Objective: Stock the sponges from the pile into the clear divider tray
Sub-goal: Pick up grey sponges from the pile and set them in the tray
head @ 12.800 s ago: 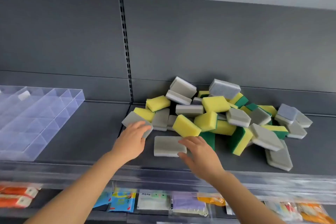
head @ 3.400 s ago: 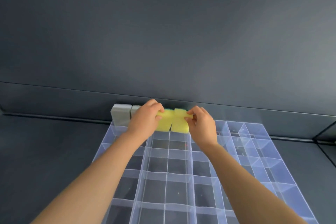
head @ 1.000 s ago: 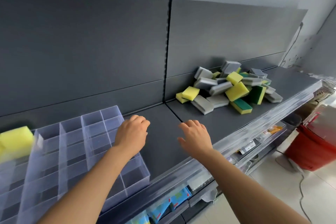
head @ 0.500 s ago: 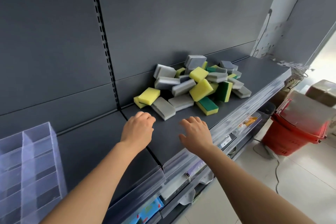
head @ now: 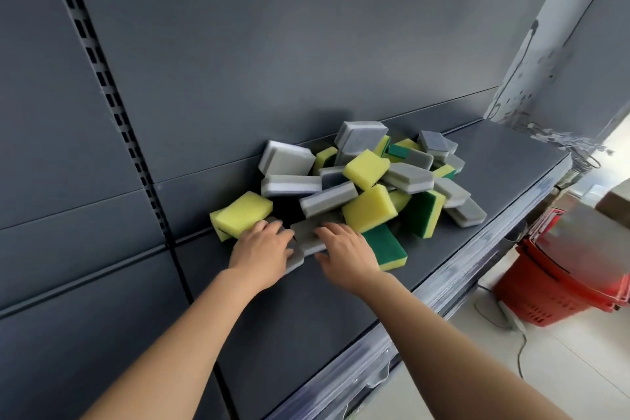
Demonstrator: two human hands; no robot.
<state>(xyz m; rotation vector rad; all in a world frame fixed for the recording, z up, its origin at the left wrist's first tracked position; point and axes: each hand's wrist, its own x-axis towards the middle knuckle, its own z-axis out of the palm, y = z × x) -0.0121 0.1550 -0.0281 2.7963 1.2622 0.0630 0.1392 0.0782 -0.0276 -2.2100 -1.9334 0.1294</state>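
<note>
I can read no text, label, brand or number from here. The sponges point(head: 366, 169), the grey shelf point(head: 494, 174) and the red baskets point(head: 545, 290) show no lettering, and the shelf's front strip point(head: 453, 276) is too blurred to read.

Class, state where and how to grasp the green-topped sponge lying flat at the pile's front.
Probably pinch the green-topped sponge across its near end, coming from above at the shelf front: it lies flat, and a tilted yellow sponge overlaps its far end.
</note>
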